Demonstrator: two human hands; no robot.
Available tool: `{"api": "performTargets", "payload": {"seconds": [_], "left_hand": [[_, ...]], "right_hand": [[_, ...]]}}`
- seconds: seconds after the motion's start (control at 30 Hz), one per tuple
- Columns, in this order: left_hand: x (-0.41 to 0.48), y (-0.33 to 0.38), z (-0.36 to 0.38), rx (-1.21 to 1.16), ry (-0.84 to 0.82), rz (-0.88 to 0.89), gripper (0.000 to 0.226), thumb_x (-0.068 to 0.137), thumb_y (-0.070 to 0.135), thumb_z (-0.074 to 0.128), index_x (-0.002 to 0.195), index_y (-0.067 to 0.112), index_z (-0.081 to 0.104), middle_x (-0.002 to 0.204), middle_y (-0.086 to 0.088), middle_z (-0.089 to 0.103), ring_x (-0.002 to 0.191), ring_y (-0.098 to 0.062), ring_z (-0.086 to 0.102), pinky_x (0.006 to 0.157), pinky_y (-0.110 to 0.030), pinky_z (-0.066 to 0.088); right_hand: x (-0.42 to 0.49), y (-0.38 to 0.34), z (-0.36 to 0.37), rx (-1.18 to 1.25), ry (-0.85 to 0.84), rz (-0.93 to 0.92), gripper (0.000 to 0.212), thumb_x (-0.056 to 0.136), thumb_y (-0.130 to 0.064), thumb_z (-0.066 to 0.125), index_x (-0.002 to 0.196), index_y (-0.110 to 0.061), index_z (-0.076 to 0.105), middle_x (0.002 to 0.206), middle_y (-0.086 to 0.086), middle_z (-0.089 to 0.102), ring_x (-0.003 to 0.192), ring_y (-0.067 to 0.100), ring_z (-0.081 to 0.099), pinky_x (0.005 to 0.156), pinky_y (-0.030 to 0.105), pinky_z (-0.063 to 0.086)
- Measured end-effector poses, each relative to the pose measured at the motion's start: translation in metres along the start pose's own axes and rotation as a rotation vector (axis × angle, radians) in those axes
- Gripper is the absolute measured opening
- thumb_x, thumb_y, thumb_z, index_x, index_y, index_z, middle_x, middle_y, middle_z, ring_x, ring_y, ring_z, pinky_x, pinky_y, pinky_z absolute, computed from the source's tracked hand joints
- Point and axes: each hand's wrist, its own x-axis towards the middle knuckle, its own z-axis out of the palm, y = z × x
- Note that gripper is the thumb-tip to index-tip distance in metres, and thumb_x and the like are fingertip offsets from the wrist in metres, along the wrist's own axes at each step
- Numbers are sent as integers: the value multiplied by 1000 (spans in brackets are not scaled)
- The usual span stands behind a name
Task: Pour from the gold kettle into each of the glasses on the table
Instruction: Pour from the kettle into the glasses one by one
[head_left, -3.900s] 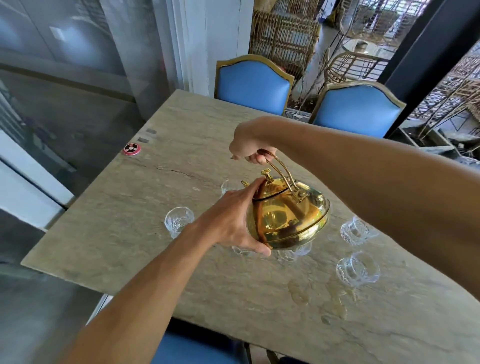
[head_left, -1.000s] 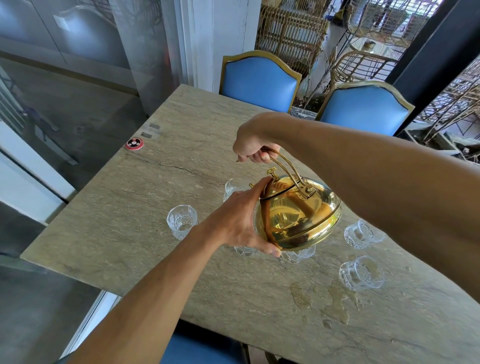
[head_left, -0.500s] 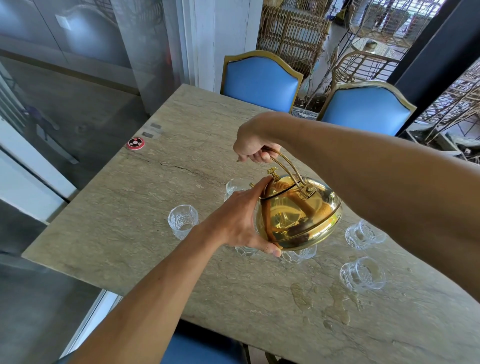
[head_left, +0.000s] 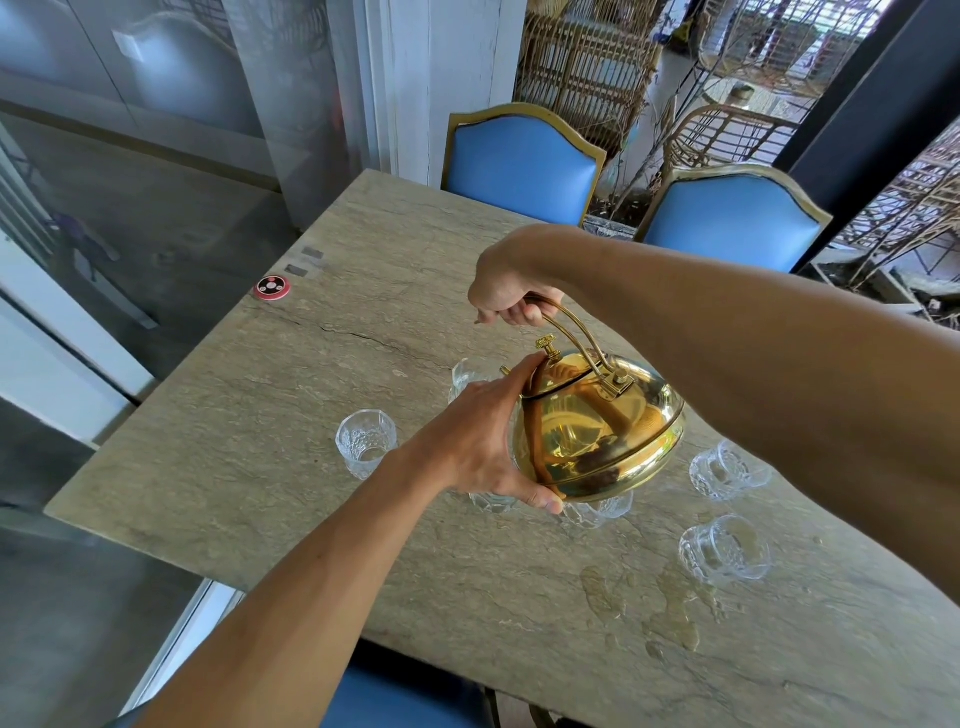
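Observation:
The gold kettle (head_left: 597, 436) hangs tilted away from me above the middle of the stone table (head_left: 260, 415). My right hand (head_left: 506, 291) grips its arched handle from above. My left hand (head_left: 478, 447) is pressed on the lid and the near side of the kettle body. Several clear cut glasses stand on the table: one at the left (head_left: 366, 441), one partly hidden behind my left hand (head_left: 462, 379), two under the kettle (head_left: 597, 512), and two at the right (head_left: 724, 470) (head_left: 724, 553). The spout is hidden.
Wet patches (head_left: 675, 608) lie on the table near its front right. A small red round disc (head_left: 271, 287) sits at the table's left edge. Two blue chairs (head_left: 519, 161) (head_left: 727, 223) stand at the far side, and a blue seat (head_left: 395, 696) is below me.
Both hands and the kettle hold nearly the same pose as a second ago; since 3.9 s ago the kettle has shifted slightly right in view.

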Motion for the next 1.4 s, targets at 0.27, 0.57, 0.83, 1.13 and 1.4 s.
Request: {"api": "performTargets", "payload": {"seconds": [0.27,0.57,0.83,1.13,1.4], "left_hand": [[-2,4,0,4,17,4,131,49,54,99,152,30,23,142,13,53,125,-6,50,105,-18,36],[-1,4,-1,36,-2,-26,134,47,63,96,153,31,22,141,12,54,129,-16,53,113,-43,40],[-2,6,-3,86,-11,-24,138,47,63,97,155,28,18,144,8,53,131,-18,53,116,-39,38],[-5,13,-6,99,-35,-42,139,52,55,98,158,27,13,148,4,49,129,-11,43,107,-20,24],[-6,15,-4,112,-26,-30,138,52,55,98,157,25,14,148,4,51,131,-14,46,110,-22,22]], "right_hand": [[0,0,0,-12,-2,15,33,108,-21,38,78,-13,49,56,-2,32,39,8,27,43,19,25],[-1,2,1,24,10,-4,25,107,-18,39,88,-10,53,59,-1,34,46,9,28,45,19,26],[-8,7,2,68,49,-22,22,106,-18,41,93,-8,56,56,-1,36,40,9,30,39,19,27],[-10,12,4,92,100,-36,23,105,-18,41,93,-6,57,61,1,38,49,11,32,49,23,28],[-11,13,3,88,89,-33,21,106,-21,42,105,-7,58,62,2,39,50,11,33,49,23,28]]}}
